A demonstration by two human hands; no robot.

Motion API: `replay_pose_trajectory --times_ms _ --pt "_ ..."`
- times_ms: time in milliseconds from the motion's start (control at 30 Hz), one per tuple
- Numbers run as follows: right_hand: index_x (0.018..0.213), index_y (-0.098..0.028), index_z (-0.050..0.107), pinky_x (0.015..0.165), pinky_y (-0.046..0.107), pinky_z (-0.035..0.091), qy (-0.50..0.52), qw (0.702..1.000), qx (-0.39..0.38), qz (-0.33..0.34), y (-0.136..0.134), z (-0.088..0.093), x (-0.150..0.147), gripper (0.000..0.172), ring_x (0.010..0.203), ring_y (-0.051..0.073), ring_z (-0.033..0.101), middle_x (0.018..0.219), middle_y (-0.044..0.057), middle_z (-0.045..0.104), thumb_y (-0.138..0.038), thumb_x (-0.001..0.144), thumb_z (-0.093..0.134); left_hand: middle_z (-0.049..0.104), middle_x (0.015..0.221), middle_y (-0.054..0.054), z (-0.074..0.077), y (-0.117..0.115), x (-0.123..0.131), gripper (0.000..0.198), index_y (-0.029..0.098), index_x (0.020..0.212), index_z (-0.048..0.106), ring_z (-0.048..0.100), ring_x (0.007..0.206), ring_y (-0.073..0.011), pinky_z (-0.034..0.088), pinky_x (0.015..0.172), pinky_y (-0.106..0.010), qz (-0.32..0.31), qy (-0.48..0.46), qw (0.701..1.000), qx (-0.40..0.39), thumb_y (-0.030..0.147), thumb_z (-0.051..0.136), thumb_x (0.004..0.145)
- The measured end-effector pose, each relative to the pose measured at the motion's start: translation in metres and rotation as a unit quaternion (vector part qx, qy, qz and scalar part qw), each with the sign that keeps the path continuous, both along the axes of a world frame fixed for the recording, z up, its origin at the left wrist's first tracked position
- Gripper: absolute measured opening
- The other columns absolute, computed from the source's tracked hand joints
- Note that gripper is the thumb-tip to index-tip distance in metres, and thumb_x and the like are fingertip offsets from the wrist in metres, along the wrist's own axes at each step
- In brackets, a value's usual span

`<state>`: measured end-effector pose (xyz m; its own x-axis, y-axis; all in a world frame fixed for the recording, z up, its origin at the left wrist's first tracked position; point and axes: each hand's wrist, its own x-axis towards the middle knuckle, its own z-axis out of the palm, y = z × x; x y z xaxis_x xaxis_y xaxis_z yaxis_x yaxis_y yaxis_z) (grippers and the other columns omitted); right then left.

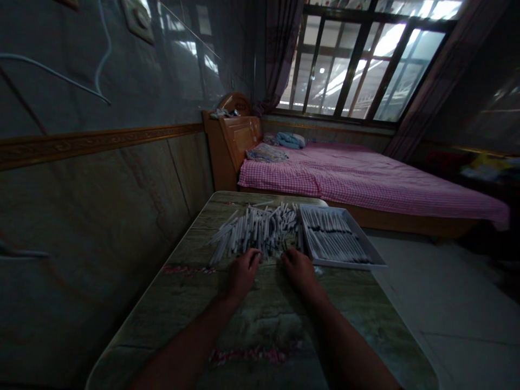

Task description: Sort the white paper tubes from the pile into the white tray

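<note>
A loose heap of thin white paper sticks [255, 230] lies crisscrossed on a marbled green tabletop [260, 325]. My left hand [244, 273] rests at the heap's near edge, its curled fingertips at the sticks. My right hand [299, 271] sits a short way to the right, also at the near edge and close to the corner of a white rectangular tray [368, 252]. The tray holds similar sticks lying in neat parallel rows. Whether either hand grips any sticks is hidden by the fingers.
Pink scraps [189, 269] lie on the table left of the heap, with more [247, 355] near its front. A tiled wall [101, 216] runs along the table's left side. Beyond stands a bed with a pink checked sheet [357, 179]. A tiled floor [447, 314] lies to the right.
</note>
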<state>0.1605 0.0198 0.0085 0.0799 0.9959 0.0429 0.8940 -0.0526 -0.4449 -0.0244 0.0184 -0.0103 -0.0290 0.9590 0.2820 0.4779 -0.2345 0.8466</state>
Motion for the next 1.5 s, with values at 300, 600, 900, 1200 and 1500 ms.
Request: replay_pose_trajectory --times_ms 300,600,900,1200,1500 --pt "0.099 -0.021 0.068 0.071 0.022 0.039 0.051 0.997 0.052 -0.021 -0.004 -0.001 0.000 0.033 0.090 0.018 0.066 0.099 0.006 0.073 -0.033 0.100 0.037 0.075 0.088 -0.003 0.002 -0.003 0.000 0.018 0.025 0.094 0.069 0.069 0.083 -0.0191 0.049 0.076 -0.029 0.010 0.034 0.999 -0.004 0.028 0.053 0.087" --pt "0.112 -0.019 0.067 0.085 0.026 0.044 0.154 0.984 0.089 -0.028 0.002 -0.017 0.005 0.032 0.102 0.020 0.064 0.112 0.007 0.071 -0.031 0.094 0.042 0.070 0.101 -0.008 0.007 0.014 -0.023 0.021 0.020 0.101 0.068 0.063 0.098 -0.0240 0.047 0.087 -0.035 0.122 0.135 0.982 0.045 0.021 0.051 0.087" --pt "0.109 -0.018 0.068 0.092 0.030 0.046 0.256 0.959 0.120 -0.023 0.007 -0.024 0.008 0.036 0.103 0.021 0.064 0.109 0.009 0.071 -0.035 0.090 0.043 0.064 0.111 -0.012 0.022 0.021 -0.053 0.028 0.020 0.107 0.066 0.055 0.106 -0.0288 0.040 0.093 -0.040 0.271 0.299 0.915 0.003 0.018 0.051 0.084" --pt "0.105 -0.014 0.068 0.088 0.032 0.047 0.275 0.953 0.128 -0.009 0.008 -0.027 0.010 0.038 0.098 0.024 0.065 0.104 0.012 0.072 -0.037 0.088 0.042 0.063 0.120 -0.019 0.008 0.026 -0.073 0.041 0.012 0.123 0.060 0.056 0.110 -0.0339 0.040 0.090 -0.045 0.303 0.366 0.877 -0.072 0.030 0.052 0.087" --pt "0.106 -0.016 0.069 0.089 0.032 0.047 0.262 0.957 0.125 -0.009 0.009 -0.029 0.010 0.037 0.100 0.023 0.065 0.105 0.010 0.073 -0.037 0.089 0.043 0.063 0.116 -0.020 0.010 0.037 -0.081 0.042 0.013 0.123 0.063 0.058 0.107 -0.0326 0.042 0.089 -0.042 0.305 0.364 0.875 -0.096 0.032 0.047 0.089"
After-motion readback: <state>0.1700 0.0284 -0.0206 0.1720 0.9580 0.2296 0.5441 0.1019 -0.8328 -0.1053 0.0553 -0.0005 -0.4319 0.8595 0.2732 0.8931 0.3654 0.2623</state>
